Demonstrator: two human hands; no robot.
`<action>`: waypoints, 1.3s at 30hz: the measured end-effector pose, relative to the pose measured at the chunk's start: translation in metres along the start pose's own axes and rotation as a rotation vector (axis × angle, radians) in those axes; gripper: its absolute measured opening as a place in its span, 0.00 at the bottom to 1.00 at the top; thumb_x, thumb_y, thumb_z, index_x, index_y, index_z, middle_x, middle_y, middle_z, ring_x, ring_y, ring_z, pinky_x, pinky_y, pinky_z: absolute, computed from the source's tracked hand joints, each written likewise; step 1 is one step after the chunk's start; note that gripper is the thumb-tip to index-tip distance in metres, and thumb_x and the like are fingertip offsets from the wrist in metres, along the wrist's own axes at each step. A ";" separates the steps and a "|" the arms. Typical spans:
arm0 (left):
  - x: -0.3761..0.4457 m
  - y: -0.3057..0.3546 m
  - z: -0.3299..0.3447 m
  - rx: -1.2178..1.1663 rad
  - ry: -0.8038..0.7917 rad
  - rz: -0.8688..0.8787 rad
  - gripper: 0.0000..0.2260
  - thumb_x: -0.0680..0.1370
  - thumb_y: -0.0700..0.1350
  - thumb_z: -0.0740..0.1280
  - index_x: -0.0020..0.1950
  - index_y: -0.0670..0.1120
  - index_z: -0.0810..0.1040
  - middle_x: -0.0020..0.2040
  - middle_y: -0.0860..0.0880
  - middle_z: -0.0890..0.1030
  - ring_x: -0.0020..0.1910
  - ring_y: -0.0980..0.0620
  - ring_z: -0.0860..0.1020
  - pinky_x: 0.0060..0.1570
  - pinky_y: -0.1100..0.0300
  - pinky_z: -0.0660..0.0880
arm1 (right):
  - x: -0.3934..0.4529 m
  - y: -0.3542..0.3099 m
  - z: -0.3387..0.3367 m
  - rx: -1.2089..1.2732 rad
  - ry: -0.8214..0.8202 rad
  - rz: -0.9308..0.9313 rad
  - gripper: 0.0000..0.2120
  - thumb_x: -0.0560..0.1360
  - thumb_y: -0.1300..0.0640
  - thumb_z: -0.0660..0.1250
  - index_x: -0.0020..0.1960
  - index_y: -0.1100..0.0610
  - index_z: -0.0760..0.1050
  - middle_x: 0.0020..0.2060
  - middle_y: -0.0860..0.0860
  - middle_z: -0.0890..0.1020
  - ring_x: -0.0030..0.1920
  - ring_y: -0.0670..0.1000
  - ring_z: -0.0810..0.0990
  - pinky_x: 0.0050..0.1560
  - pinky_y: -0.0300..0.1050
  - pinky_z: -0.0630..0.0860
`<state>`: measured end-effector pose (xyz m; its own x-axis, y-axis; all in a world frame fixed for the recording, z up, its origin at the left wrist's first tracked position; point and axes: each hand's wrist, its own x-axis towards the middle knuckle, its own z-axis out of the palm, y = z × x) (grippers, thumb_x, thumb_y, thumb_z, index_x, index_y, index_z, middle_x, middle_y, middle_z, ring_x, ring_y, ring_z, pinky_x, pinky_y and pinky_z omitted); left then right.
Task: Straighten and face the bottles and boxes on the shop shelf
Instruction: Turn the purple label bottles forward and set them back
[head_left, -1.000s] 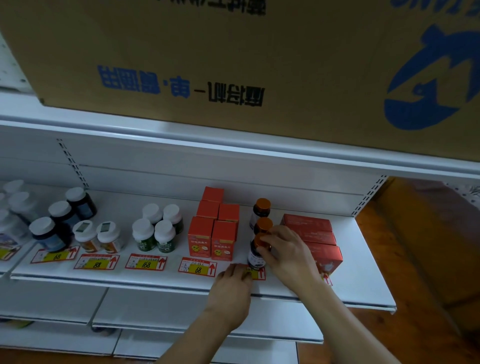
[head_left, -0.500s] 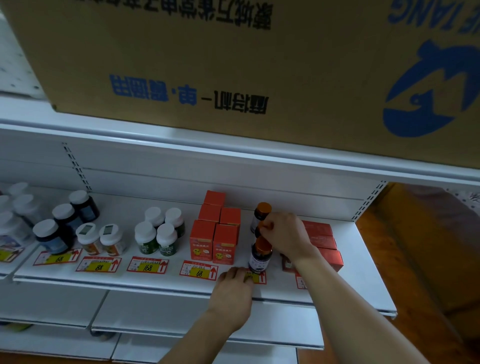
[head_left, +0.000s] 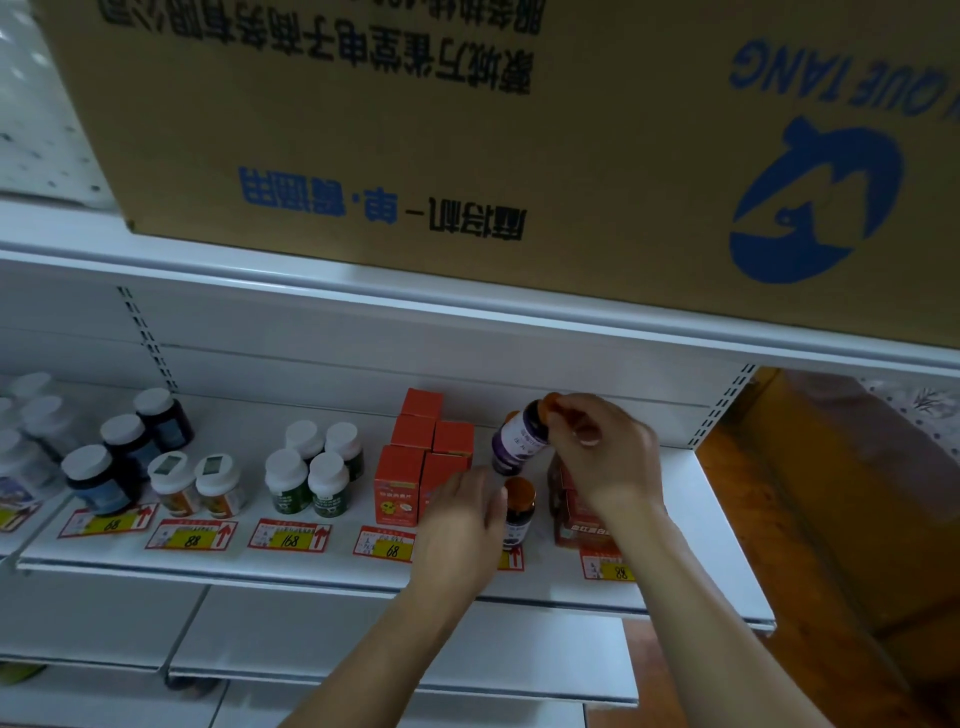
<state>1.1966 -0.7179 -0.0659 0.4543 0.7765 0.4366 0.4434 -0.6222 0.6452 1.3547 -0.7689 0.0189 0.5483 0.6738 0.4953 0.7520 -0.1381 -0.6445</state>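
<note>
White shop shelf (head_left: 156, 564) under big cardboard carton (head_left: 467, 130). Right hand (head_left: 605, 449) pinched on orange cap of lifted, tilted bottle (head_left: 519, 441), clear of shelf. Left hand (head_left: 460, 525) loose, fingers apart, beside front orange-capped bottle (head_left: 518, 514), contact unclear. Orange boxes (head_left: 415, 467) just left, red boxes (head_left: 569, 512) right, partly hidden. Step, likely: facing the bottle row. Next: set lifted bottle upright behind front one, label forward.
</note>
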 end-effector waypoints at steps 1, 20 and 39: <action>0.002 0.008 -0.006 -0.113 -0.004 -0.080 0.11 0.83 0.50 0.59 0.52 0.45 0.78 0.41 0.52 0.77 0.38 0.52 0.75 0.35 0.63 0.66 | -0.004 -0.005 -0.005 0.044 0.018 0.034 0.07 0.75 0.51 0.72 0.53 0.49 0.85 0.46 0.43 0.85 0.45 0.41 0.83 0.48 0.38 0.80; -0.035 0.085 -0.059 -0.976 0.248 -0.457 0.08 0.78 0.40 0.69 0.57 0.45 0.81 0.50 0.53 0.86 0.51 0.56 0.84 0.48 0.67 0.78 | -0.099 -0.056 -0.036 0.564 0.240 0.399 0.13 0.77 0.54 0.69 0.57 0.38 0.78 0.50 0.34 0.84 0.56 0.38 0.81 0.50 0.32 0.79; -0.043 0.095 -0.079 -1.050 0.306 -0.424 0.10 0.74 0.46 0.70 0.55 0.48 0.83 0.55 0.49 0.86 0.54 0.54 0.83 0.49 0.66 0.78 | -0.106 -0.080 -0.035 0.653 0.279 0.383 0.11 0.76 0.52 0.67 0.57 0.41 0.78 0.51 0.37 0.84 0.56 0.37 0.81 0.49 0.33 0.80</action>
<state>1.1583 -0.8030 0.0257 0.1550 0.9826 0.1025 -0.4060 -0.0313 0.9133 1.2493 -0.8548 0.0378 0.8608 0.4475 0.2423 0.1745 0.1877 -0.9666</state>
